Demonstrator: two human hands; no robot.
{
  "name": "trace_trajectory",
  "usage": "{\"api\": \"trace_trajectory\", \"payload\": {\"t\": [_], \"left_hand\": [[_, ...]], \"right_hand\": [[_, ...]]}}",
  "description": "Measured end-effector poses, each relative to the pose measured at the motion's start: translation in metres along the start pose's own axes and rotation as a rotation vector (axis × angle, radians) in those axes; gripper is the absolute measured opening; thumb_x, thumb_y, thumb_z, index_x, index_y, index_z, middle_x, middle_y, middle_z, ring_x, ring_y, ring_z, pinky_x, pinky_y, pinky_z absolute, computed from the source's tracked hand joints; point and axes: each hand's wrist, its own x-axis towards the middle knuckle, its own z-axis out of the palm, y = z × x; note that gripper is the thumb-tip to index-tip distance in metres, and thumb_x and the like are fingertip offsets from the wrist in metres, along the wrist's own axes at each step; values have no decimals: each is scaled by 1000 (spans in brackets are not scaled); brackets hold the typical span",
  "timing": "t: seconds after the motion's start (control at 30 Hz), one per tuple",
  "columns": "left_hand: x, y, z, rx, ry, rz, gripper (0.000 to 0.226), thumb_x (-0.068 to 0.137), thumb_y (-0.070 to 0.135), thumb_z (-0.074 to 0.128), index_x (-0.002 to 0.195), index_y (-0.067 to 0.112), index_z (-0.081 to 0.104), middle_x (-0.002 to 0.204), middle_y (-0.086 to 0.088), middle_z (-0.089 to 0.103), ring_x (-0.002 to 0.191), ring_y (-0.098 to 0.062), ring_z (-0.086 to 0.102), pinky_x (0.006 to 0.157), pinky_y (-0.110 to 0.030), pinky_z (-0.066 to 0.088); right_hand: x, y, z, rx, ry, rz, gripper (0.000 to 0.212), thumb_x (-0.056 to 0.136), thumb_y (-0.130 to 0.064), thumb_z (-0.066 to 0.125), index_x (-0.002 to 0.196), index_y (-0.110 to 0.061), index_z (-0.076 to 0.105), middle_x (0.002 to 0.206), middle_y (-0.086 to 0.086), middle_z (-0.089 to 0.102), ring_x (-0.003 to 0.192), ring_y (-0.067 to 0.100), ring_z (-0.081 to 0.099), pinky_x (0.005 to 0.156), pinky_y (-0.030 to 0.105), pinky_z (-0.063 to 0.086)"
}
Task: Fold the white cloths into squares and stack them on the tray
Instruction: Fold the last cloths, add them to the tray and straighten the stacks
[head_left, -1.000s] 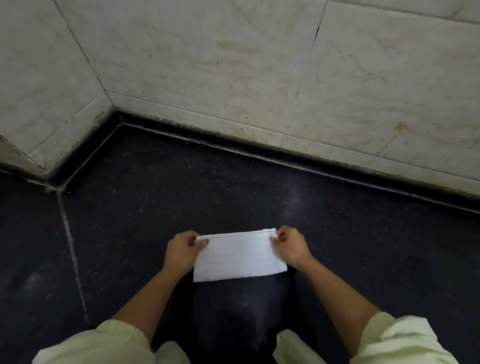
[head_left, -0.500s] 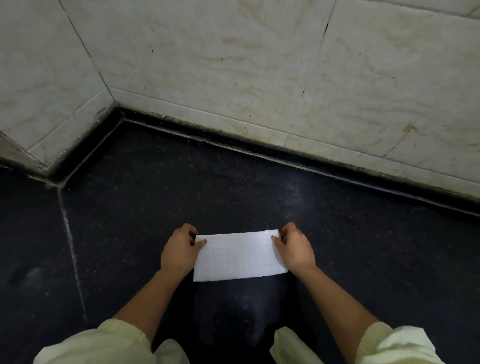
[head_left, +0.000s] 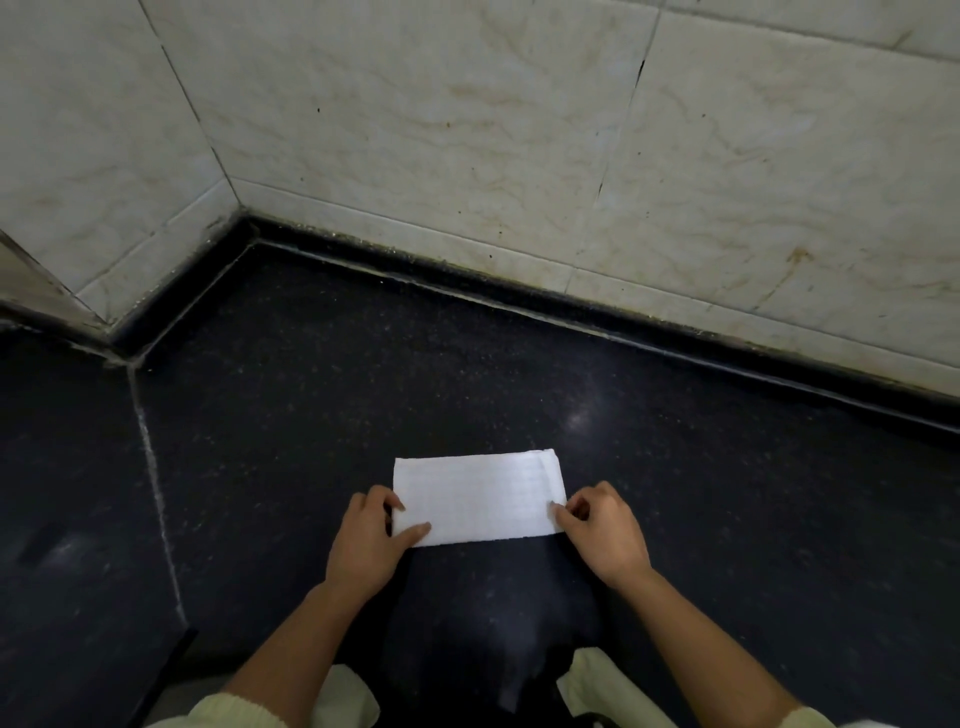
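1. Dark speckled worktop (head_left: 675, 493) meets a cream tiled wall (head_left: 467, 130) at a corner, w/ a pale seam (head_left: 150, 467) running down the stone at left.
2. White cloth (head_left: 478, 499), folded to a wide rectangle, lies flat on the worktop near the front edge, approx. centre of view; a narrow fold line shows along its right end.
3. Left hand (head_left: 366, 545) pinches the cloth's lower-left corner, thumb on top, fingers curled at the edge.
4. Right hand (head_left: 605, 535) pinches the lower-right edge, fingertips curled vs. the fabric.
5. Pale sleeves (head_left: 343, 696) show at bottom of view; both forearms bare.
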Motion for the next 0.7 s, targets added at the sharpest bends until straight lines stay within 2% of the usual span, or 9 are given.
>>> {"api": "trace_trajectory", "payload": {"t": [0.23, 0.37, 0.47, 0.53, 0.6, 0.7], "left_hand": [[1, -2, -5, -81, -47, -11, 39, 73, 31, 81, 100, 23, 54, 103, 4, 47, 85, -8, 53, 67, -19, 42], [5, -4, -8, -91, -83, 11, 40, 72, 30, 82, 100, 21, 55, 102, 1, 46, 84, -8, 52, 66, -16, 39], [10, -4, -12, -85, -147, 1, 41, 74, 28, 81, 103, 18, 55, 105, -2, 45, 82, -8, 51, 64, -13, 38], [13, -5, -14, -106, -167, -5, 41, 74, 27, 81, 104, 17, 55, 108, -5, 46, 82, -8, 52, 63, -13, 38], [15, -8, -13, -124, -180, -4, 39, 75, 25, 81, 104, 17, 55, 109, -6, 47, 82, -8, 52, 63, -13, 39], [17, -12, -13, -158, -186, -11, 36, 76, 23, 80, 103, 18, 57, 110, -8, 49, 83, -8, 54, 64, -13, 40]], "right_hand": [[-3, 2, -8, 20, -20, 133, 37, 75, -46, 75, 92, -16, 59, 95, -4, 57, 82, 12, 59, 71, 33, 54], [-5, -11, -4, 120, -32, 222, 38, 76, -35, 77, 99, -13, 56, 91, 0, 61, 81, 16, 60, 72, 36, 55], [-2, -18, -3, 197, -78, 307, 21, 75, -21, 77, 80, -8, 60, 76, 4, 58, 70, 17, 56, 73, 42, 55], [0, -19, -1, 264, -105, 344, 25, 74, -22, 78, 72, -9, 56, 76, 4, 61, 70, 17, 58, 69, 38, 53], [2, -20, 1, 332, -95, 355, 25, 73, -22, 79, 74, -10, 57, 81, 5, 64, 75, 18, 60, 65, 30, 50], [1, -23, 1, 508, -70, 382, 23, 74, -18, 79, 79, -7, 60, 85, 10, 68, 76, 22, 64, 62, 31, 49]]}}
